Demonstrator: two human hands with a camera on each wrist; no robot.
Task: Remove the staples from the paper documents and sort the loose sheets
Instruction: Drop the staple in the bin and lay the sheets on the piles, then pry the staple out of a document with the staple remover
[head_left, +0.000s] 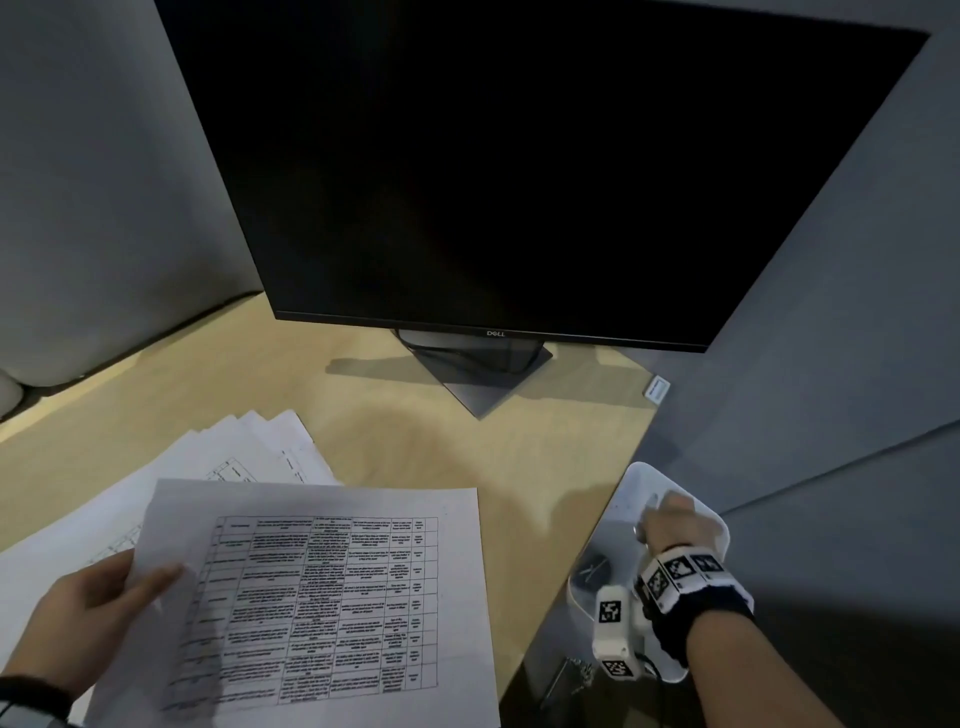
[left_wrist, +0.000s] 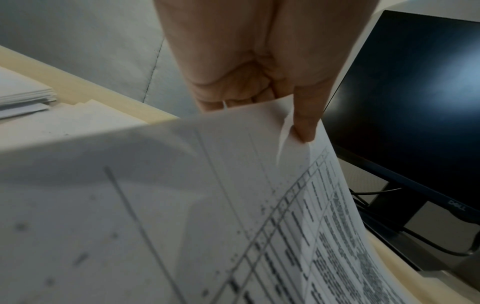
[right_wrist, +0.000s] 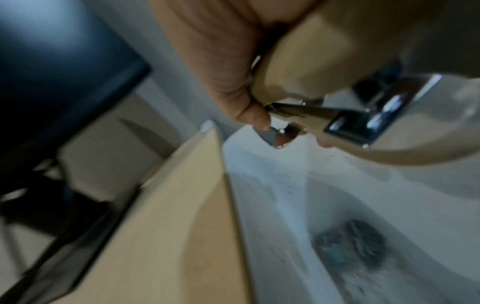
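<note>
My left hand (head_left: 156, 582) holds a stapled document (head_left: 332, 597) printed with a table by its left edge, thumb on top, lifted over the desk. In the left wrist view the thumb (left_wrist: 303, 127) pinches the sheets' (left_wrist: 233, 205) corner, where the pages part slightly. My right hand (head_left: 670, 519) is out at the desk's right edge, over a white tray (head_left: 639, 483). It grips a chrome staple remover (right_wrist: 350, 121), whose jaws hang just above the tray (right_wrist: 285, 185). A dark clump (right_wrist: 350, 240) lies in the tray's bottom.
Loose sheets (head_left: 260, 447) are fanned out on the wooden desk (head_left: 415, 441) at the left, behind the held document. A dark Dell monitor (head_left: 519, 182) on its stand fills the back. Grey partition walls close in on the left and right.
</note>
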